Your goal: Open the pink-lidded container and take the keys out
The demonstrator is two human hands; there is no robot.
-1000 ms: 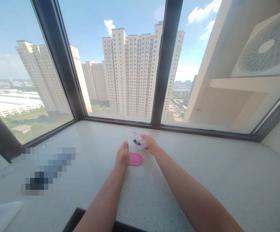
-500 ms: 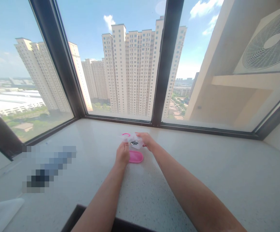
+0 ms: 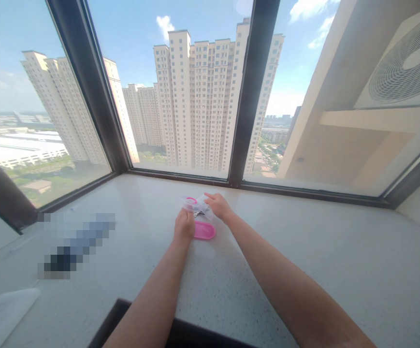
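Observation:
Both my hands hold a small clear plastic bag (image 3: 196, 205) just above the pale stone windowsill (image 3: 267, 241). My left hand (image 3: 183, 226) pinches its left end, where a pink ring shows. My right hand (image 3: 217, 206) grips its right side. Something small and dark sits inside the bag. A flat pink oval lid (image 3: 204, 230) lies on the sill right under the bag, between my wrists.
Dark window frames (image 3: 248, 96) edge the sill at the back and left, with tall buildings outside. A blurred-out patch (image 3: 74, 244) lies on the sill at left, a white sheet (image 3: 3, 316) at the lower left corner, a dark edge (image 3: 181, 333) at the bottom.
My left hand has risen from beside the pink lid and taken hold of the bag's left end. Both hands have drawn the bag slightly farther from me.

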